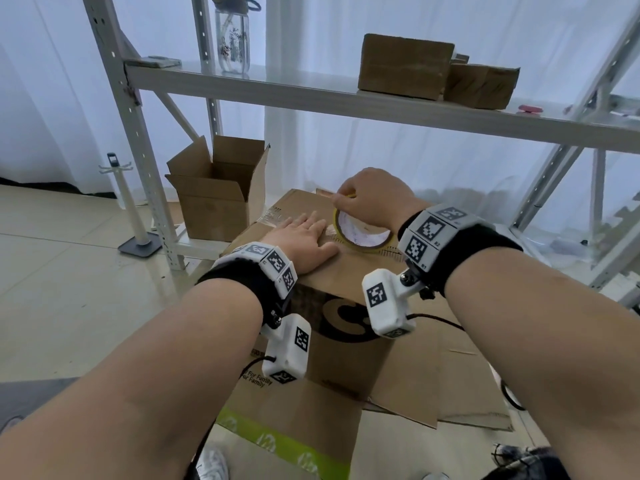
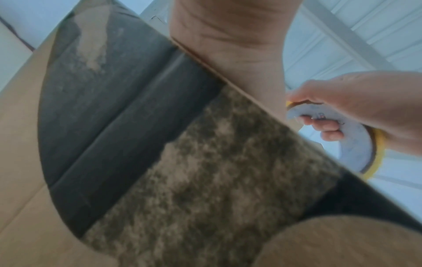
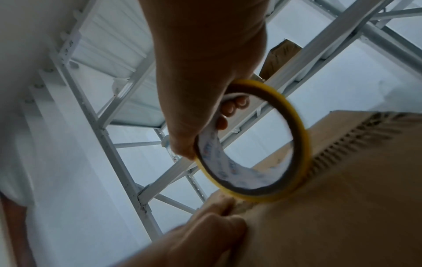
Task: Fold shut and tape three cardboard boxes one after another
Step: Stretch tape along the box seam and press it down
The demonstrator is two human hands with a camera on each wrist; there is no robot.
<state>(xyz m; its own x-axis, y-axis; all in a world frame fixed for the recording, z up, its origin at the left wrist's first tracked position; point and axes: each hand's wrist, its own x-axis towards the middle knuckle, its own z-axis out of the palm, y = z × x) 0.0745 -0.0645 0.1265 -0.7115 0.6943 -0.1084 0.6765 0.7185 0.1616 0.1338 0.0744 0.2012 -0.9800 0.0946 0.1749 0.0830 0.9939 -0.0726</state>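
Left hand: flat, fingers straight, presses the box top.
Right hand: grips the tape roll.
Risk: tape may wrinkle if flaps shift.

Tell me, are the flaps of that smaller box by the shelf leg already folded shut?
No, the smaller box stands behind the one being taped with its flaps up and its top open.

Tiled floor under flattened cardboard
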